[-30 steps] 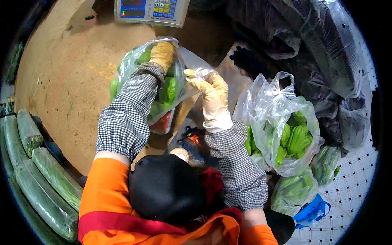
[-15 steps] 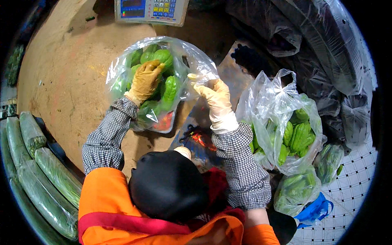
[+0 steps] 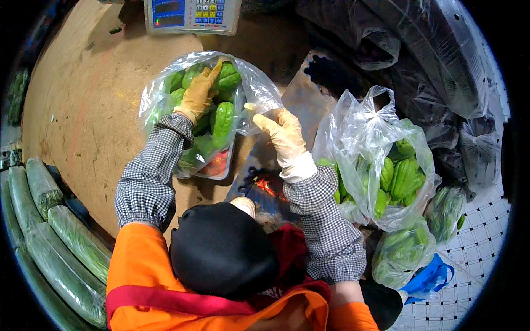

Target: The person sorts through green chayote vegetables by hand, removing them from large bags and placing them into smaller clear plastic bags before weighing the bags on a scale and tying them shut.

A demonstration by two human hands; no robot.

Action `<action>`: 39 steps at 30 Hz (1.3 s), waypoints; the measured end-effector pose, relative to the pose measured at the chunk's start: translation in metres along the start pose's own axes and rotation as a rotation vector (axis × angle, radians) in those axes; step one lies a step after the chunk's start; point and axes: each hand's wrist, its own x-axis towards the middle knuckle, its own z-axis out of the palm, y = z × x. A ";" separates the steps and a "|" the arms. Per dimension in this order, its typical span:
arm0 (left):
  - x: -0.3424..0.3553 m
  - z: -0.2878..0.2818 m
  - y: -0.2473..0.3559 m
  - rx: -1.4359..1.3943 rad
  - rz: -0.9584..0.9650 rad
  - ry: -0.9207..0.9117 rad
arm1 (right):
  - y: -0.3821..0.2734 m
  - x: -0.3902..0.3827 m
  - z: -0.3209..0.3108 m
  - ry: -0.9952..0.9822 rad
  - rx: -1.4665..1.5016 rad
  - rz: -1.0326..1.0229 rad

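A clear plastic bag (image 3: 259,91) of green chayotes (image 3: 222,121) stands open on a weighing scale (image 3: 221,166). Inside the bag's mouth, my left hand (image 3: 197,96) in a stained yellow glove lies over the chayotes. Its index finger stretches along the one at the upper right, and the hand does not close round any. At the bag's right edge, my right hand (image 3: 282,132) in a pale glove pinches the plastic, holding the mouth wide. The chayotes lower in the bag show only through the film.
A second bag of chayotes (image 3: 406,176), knotted on top, stands at the right. Behind it are dark plastic-covered bundles (image 3: 436,83). Smaller bagged greens (image 3: 403,256) and a blue bag (image 3: 428,278) lie below. Long wrapped vegetables (image 3: 63,270) line the left; the scale's display (image 3: 193,14) stands beyond.
My left hand has moved up a little within the bag, and its index finger is now stretched out over a chayote. My right hand keeps its pinch on the bag's edge.
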 end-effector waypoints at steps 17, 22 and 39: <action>-0.041 -0.032 -0.069 0.281 -0.277 0.068 | 0.011 -0.005 -0.019 0.075 -0.577 -0.294; -0.050 -0.018 -0.103 -0.088 -0.290 0.019 | 0.002 -0.036 -0.031 0.101 -0.662 -0.219; -0.046 -0.097 0.194 -0.414 0.261 0.207 | 0.024 -0.156 -0.337 1.150 -0.511 -0.132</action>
